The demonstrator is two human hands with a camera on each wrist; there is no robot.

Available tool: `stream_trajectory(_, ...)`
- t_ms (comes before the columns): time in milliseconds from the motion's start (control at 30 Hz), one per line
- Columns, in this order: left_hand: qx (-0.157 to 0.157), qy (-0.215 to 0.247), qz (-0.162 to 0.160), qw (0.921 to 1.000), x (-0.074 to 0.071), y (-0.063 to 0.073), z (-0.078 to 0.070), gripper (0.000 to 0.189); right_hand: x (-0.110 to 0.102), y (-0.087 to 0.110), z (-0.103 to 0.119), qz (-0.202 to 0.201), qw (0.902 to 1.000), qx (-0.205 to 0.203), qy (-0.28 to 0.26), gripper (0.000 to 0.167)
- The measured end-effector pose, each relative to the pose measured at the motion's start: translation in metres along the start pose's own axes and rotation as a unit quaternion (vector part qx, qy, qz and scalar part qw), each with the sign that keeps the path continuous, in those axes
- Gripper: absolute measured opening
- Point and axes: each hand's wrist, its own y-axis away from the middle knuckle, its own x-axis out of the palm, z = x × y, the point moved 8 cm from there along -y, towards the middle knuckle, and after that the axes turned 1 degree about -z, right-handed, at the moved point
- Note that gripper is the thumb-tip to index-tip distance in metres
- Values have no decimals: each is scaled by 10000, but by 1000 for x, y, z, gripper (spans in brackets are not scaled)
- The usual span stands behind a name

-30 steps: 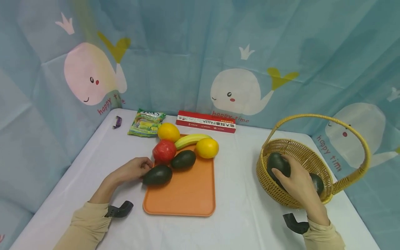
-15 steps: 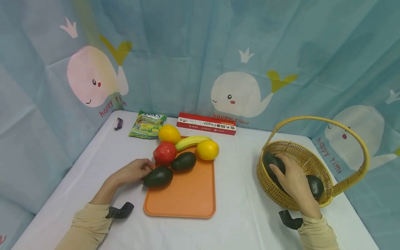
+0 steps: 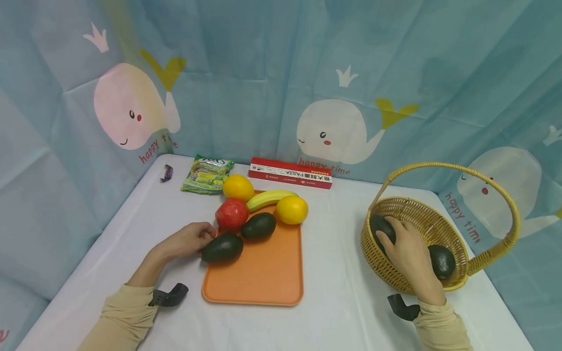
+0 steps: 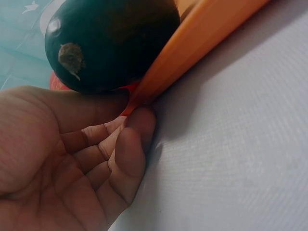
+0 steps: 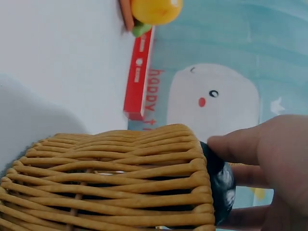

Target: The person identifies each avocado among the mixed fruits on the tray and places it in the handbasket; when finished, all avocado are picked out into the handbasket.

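Note:
My left hand pinches the left rim of the orange tray; in the left wrist view the thumb lies over the tray edge and the fingers below it. Just above the thumb sits a dark green avocado. A second avocado, a red pomegranate-like fruit, a banana and a lemon also lie on the tray. Inside the wicker basket, my right hand holds an avocado against the left wall. Another avocado rests at the basket's right.
A yellow fruit sits at the tray's back left corner. Behind stand a green snack bag and a red pasta box; a small purple-wrapped piece lies far left. The tall basket handle arches over the basket.
My right hand has shifted left inside the basket, with the avocado against the near left wall. The other avocado there shows more fully. My left hand stays at the tray rim.

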Motion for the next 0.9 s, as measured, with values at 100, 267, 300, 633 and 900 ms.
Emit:
stream_trajectory(100,3,-2,1,10000,-1,1,-2,19,3,-1,1,56,10000,-48,28,48)
stream_trajectory(267,4,-14,-7,10000,-1,2,-1,19,6,-2,4,-118,9993,-248,240,48)
stream_trajectory(300,-7,-8,-5,10000,-1,2,-1,19,8,-2,5,-87,9990,-315,288,48)
stream_trajectory(633,-102,-39,-16,9999,-1,-2,2,20,20,2,1,769,9964,-265,258,31)
stream_trajectory(900,-25,-21,31,10000,-1,-1,1,20,9,3,26,-100,9984,-532,155,24)
